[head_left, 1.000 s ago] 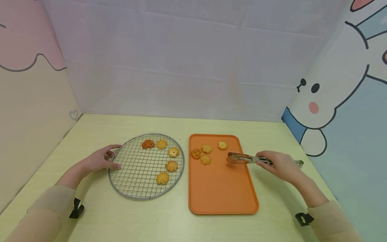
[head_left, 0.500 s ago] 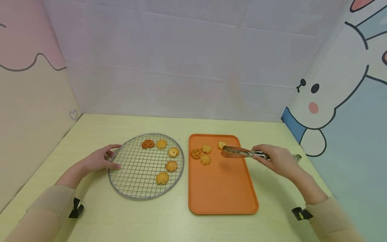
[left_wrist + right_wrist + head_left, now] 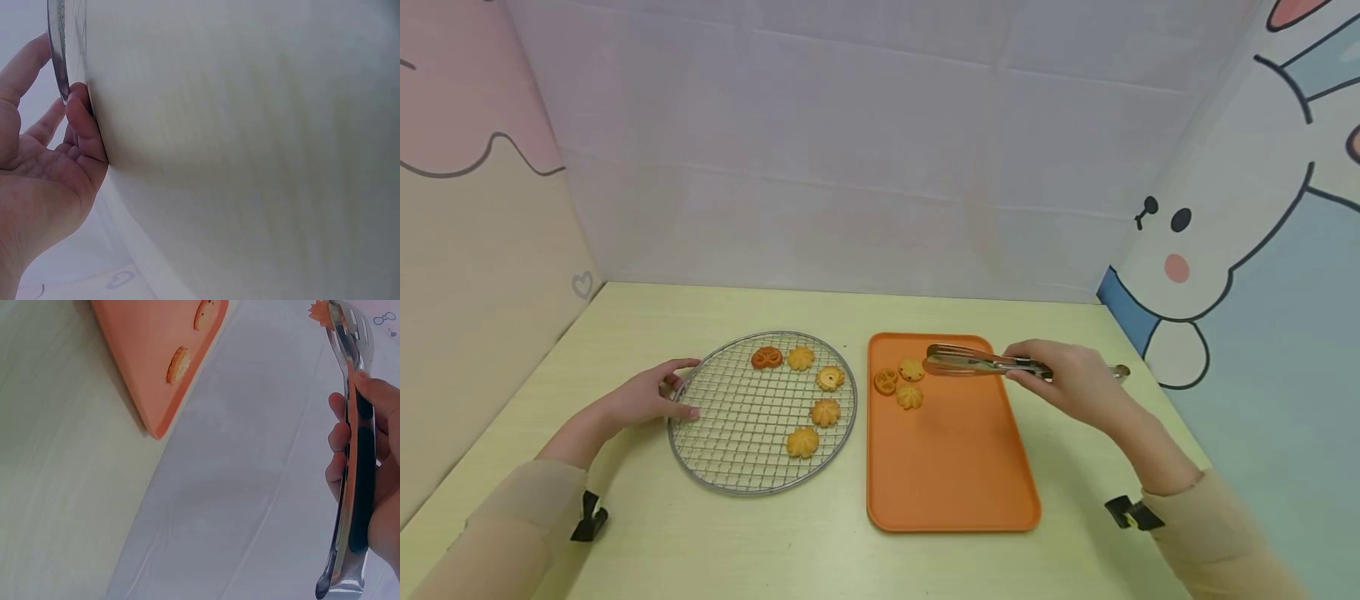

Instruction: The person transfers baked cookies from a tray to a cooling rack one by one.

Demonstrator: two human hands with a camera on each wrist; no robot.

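Observation:
My left hand grips the left rim of a round wire cooling rack; thumb and fingers lie around the rim. Several cookies sit along the rack's far and right side, among them a brown pretzel-shaped one and a flower-shaped one. My right hand holds metal tongs with dark grips above an orange tray. Left of the tongs' tips lie a dotted round cookie, a lattice cookie and a flower-shaped cookie. Another cookie shows near the tray corner in the right wrist view.
An orange scalloped shape appears by the tongs' tips; I cannot tell whether they hold it. Rack and tray stand side by side on a pale table. A plain back wall and printed side walls enclose it.
My right hand has carried the tongs left and toward the far side of the tray. They now cover the far-right cookie in the head view. The left hand and rack have not moved.

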